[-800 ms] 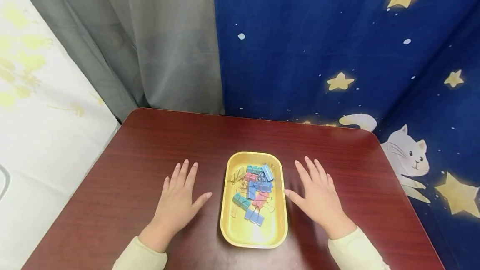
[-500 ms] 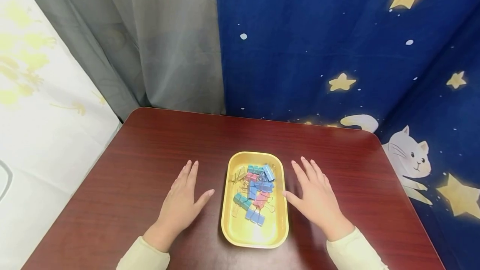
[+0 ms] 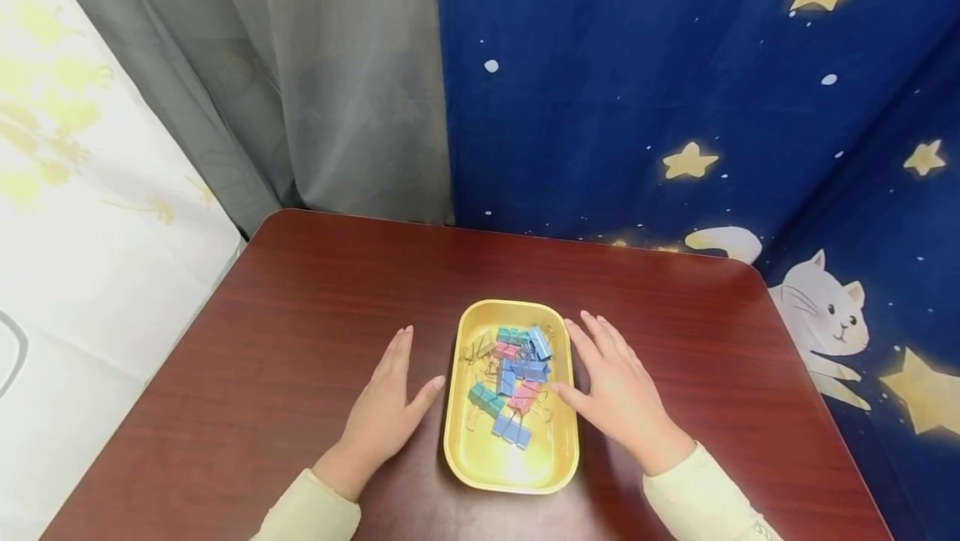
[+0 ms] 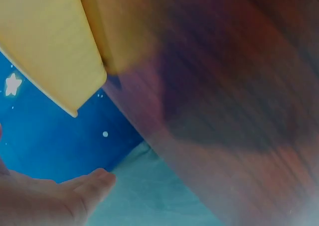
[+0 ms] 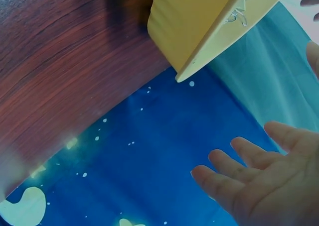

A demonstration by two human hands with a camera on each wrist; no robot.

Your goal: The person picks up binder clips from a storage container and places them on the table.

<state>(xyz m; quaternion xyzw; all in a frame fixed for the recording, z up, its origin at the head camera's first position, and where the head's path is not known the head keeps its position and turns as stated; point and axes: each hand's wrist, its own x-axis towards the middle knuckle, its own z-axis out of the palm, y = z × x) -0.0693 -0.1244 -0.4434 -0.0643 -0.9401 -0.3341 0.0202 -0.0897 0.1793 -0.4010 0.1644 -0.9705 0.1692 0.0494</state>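
Observation:
A yellow rectangular tray [image 3: 512, 474] stands on the table in the head view, with its wall [image 4: 50, 42] also in the left wrist view and its side [image 5: 194, 27] in the right wrist view. Inside lie several binder clips in blue, like one blue binder clip [image 3: 512, 431], teal, pink and yellow. My left hand [image 3: 384, 412] is just left of the tray, fingers straight, thumb toward its wall. My right hand [image 3: 618, 387] is at the right side, fingers straight, thumb tip overlapping the rim in the head view. Neither hand holds anything.
The dark red wooden table [image 3: 337, 274] has rounded far corners. Behind it hang a grey curtain [image 3: 360, 82] and a blue curtain [image 3: 585, 107] with stars and a cat. White patterned cloth [image 3: 90, 191] is on the left.
Both hands have moved inward toward the tray, the left one rightward and the right one slightly leftward. The tray and clips look the same.

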